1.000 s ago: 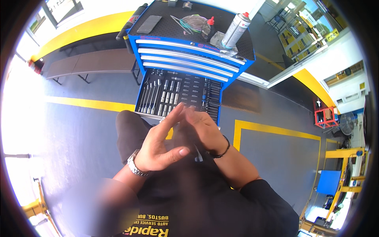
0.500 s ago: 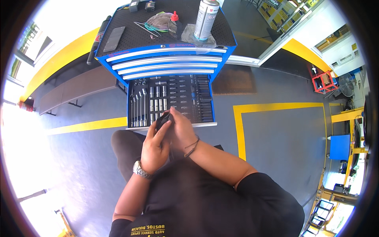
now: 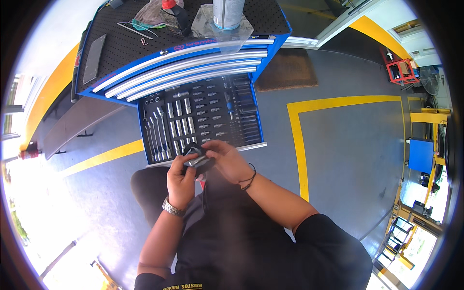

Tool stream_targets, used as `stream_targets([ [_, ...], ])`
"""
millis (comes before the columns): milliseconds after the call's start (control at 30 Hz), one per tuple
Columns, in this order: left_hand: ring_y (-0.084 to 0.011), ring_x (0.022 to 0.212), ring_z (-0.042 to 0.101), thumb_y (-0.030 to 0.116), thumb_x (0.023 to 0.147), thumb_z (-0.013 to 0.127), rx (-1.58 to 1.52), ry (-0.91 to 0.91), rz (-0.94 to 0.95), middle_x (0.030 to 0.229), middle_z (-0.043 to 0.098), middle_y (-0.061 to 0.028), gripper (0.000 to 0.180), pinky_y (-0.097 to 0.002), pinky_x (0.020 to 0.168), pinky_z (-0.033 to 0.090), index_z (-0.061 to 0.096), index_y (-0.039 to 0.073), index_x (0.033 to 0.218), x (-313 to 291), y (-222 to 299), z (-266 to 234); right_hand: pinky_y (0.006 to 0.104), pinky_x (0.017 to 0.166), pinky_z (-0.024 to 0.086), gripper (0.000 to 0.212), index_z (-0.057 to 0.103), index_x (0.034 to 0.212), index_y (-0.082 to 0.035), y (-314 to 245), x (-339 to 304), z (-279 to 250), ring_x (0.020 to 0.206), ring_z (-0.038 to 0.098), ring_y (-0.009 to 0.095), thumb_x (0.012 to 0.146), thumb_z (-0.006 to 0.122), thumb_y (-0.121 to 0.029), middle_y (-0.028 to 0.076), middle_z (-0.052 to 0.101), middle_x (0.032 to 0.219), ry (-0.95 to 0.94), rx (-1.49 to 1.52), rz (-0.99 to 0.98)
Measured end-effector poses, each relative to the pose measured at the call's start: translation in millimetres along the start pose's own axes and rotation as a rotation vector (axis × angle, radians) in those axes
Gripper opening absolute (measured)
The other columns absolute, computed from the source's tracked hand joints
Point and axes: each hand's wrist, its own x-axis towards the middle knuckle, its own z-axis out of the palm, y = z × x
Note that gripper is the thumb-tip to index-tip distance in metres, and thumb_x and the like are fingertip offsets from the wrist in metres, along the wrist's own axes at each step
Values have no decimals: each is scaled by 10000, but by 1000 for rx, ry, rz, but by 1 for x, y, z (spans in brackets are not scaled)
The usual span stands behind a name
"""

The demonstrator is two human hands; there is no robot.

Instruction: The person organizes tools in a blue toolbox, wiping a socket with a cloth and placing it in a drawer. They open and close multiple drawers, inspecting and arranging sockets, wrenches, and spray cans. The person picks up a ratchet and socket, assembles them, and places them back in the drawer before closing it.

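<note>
We held a small dark object with a silver part [image 3: 197,161] near the centre of the frame, just in front of the open drawer [image 3: 249,147]. Our left hand [image 3: 181,186] was closed on it from the lower left, thumb and fingers bent and pressed close together. Our right hand [image 3: 231,164] came to it from the right, its fingers curled at the dark part's edge; we could not tell how firmly they gripped. What the object was, we could not make out. We wore a metal watch [image 3: 173,207] on the left wrist and a dark bracelet [image 3: 250,178] on the right. Beyond our hands, left of centre, the drawer showed wrenches [image 3: 159,130] in its left part and sockets [image 3: 179,126] beside them. Above it rose the blue chest [image 3: 270,60], its black top filling the upper left. On that top lay a flat grey slab [image 3: 94,59], with a red-capped bottle [image 3: 175,18] and a can [image 3: 227,15] farther right, the can cut by the upper edge. A brown mat [image 3: 287,70] lay on the floor at upper centre-right.
</note>
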Motion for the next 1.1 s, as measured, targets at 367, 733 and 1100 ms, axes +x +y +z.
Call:
stream_targets([
  [367, -29, 654, 560, 111, 910, 706, -208, -109, -435, 792, 668, 7, 115, -196, 573, 446, 659, 8, 928, 40, -14, 22, 285, 801, 520, 244, 602, 1157, 12, -18, 24, -50, 925, 633, 119, 943, 643, -98, 77, 680, 1015, -124, -736, 34],
  [733, -212, 731, 671, 239, 853, 747, 296, -6, -441, 823, 706, -99, 267, -335, 670, 509, 684, -4, 942, 51, -146, -3, 392, 747, 523, 181, 648, 1039, -59, -31, 73, -119, 846, 661, 293, 912, 673, -185, 108, 651, 963, 238, -1214, -336],
  [1100, -419, 865, 661, 274, 833, 732, 716, 32, -274, 897, 687, -221, 298, -463, 769, 517, 679, -7, 917, 48, -219, -16, 465, 804, 544, 143, 651, 1016, -96, -56, 181, -263, 921, 647, 347, 887, 590, -111, 141, 576, 1100, 245, -2052, -164],
])
